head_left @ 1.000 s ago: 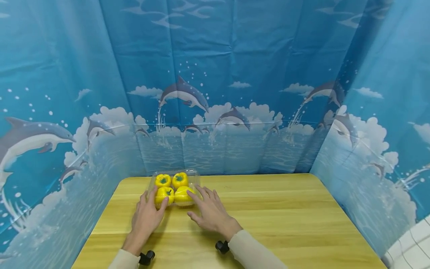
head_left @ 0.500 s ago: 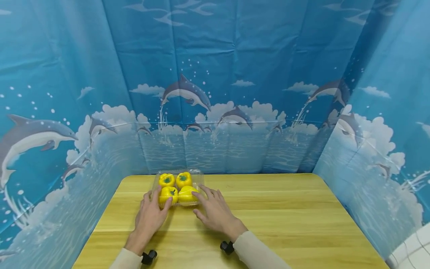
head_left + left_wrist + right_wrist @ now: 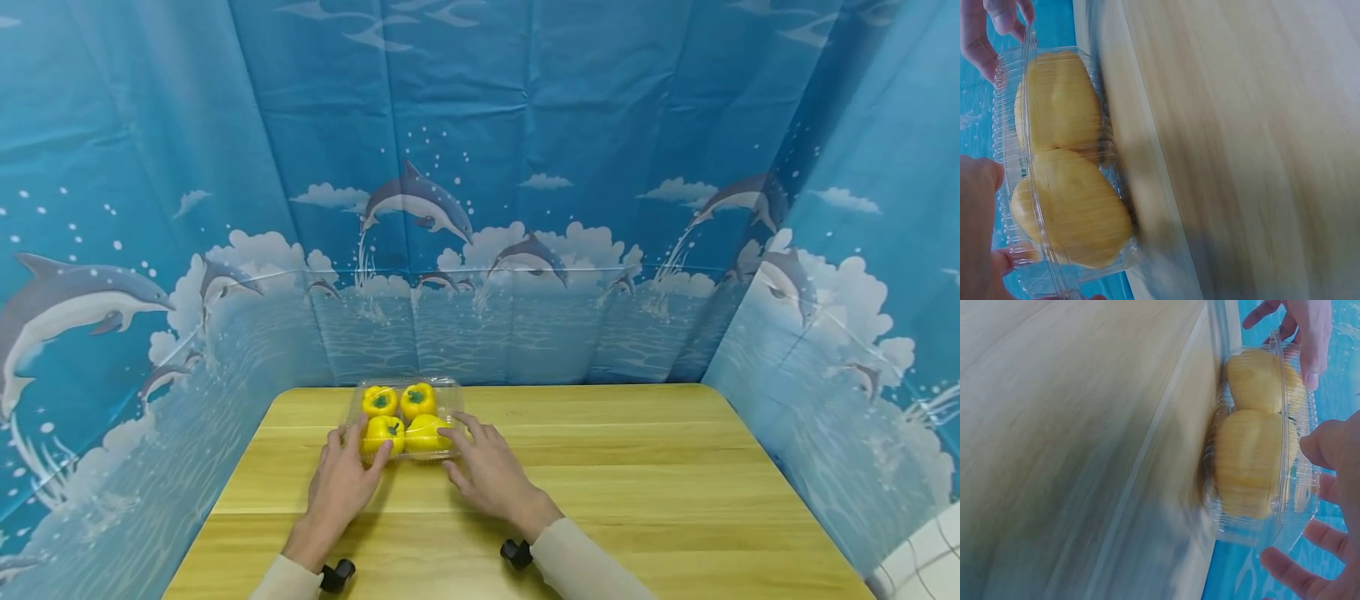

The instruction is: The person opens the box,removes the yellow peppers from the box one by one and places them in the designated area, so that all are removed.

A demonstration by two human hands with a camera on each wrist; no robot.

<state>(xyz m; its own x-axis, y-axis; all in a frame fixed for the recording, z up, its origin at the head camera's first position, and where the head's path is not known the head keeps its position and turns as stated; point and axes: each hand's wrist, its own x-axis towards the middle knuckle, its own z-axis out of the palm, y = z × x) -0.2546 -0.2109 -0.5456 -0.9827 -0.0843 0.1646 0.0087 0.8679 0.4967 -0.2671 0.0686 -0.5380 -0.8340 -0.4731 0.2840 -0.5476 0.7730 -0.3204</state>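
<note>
A clear plastic clamshell box (image 3: 451, 396) holding several yellow bell peppers (image 3: 417, 402) with green stems sits near the table's far edge, left of its middle. My left hand (image 3: 341, 483) rests at the near left corner, fingers along the left side and thumb at the front. On the opposite corner, my right hand (image 3: 495, 475) has its extended fingers against the right side. In the left wrist view, the left thumb (image 3: 991, 173) lies at the lid beside the peppers (image 3: 1079, 206). The right wrist view shows the right fingers (image 3: 1288, 569) spread around the box end. The lid looks closed.
The wooden table (image 3: 637, 483) stretches to the right of the box. A blue curtain printed with dolphins (image 3: 480, 325) hangs behind the table and along both sides. Black wrist mounts (image 3: 516, 553) sit below the cream sleeves (image 3: 585, 558).
The box of peppers has slid slightly to the right across the table, with both hands moving along beside it. The head view has also shifted a little.
</note>
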